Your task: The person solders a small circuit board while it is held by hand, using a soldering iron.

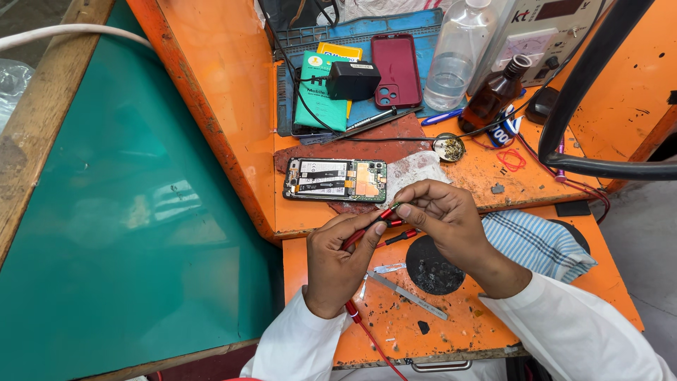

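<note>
Two thin red probes (pixel 381 220) are pinched at centre frame by left hand (pixel 338 261) and right hand (pixel 441 215); the back-removed black smartphone (pixel 336 179) lies untouched above.

Red probe's (pixel 370 229) tip hidden between fingertips (pixel 395 209)

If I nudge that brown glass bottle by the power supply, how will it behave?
The brown glass bottle stands upright, tall and narrow with a slim neck, so it would probably tip rather than slide. It looks like glass, so likely breakable and smooth to grip. Cables run past its base and may snag it.
</note>
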